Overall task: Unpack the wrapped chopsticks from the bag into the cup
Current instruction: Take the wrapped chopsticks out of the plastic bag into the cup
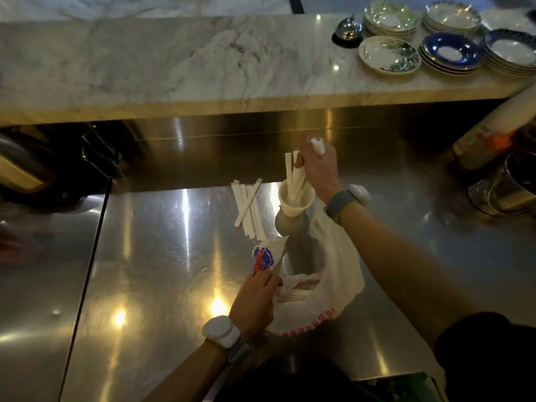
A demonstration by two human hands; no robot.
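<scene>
Broadly, the steel counter (162, 285) lies bare left of the white bag (333, 274), its mouth pinched by the left hand (255, 300). Beyond, the right hand (317, 166) grips wrapped chopsticks (295, 178) standing in the cup (295, 203); loose packets (249, 207) lie beside.

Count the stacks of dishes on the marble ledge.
5, all at the ledge's right end: back left, back right, front left, front middle, front right, cut off by the frame.

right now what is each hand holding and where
Right hand grips wrapped chopsticks near their upper ends, lower ends in the cup. Left hand holds the plastic bag by its opening edge.
</scene>
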